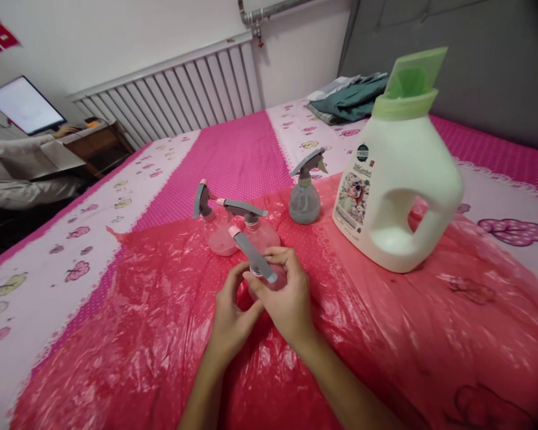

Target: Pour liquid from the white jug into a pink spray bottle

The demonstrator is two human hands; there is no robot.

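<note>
Low in the middle, a small spray bottle point(256, 260) with a grey trigger head and pink nozzle stands between my hands. My left hand point(233, 304) is wrapped round the left of its round body. My right hand point(290, 292) closes on it from the right, with the thumb near the neck below the spray head. Fingers cover most of the body. Just beyond are two similar pink-nozzled spray bottles, one on the left point(222, 236) and one close behind the held one point(263, 232). A clear grey spray bottle point(305, 203) stands farther right.
A large white detergent jug point(397, 173) with a green cap stands at the right. Red plastic sheeting point(161, 310) covers the near part of the pink patterned bed point(233, 158). Folded clothes point(347, 98) lie at the back. Beyond are a radiator point(174, 89) and a monitor point(27, 104).
</note>
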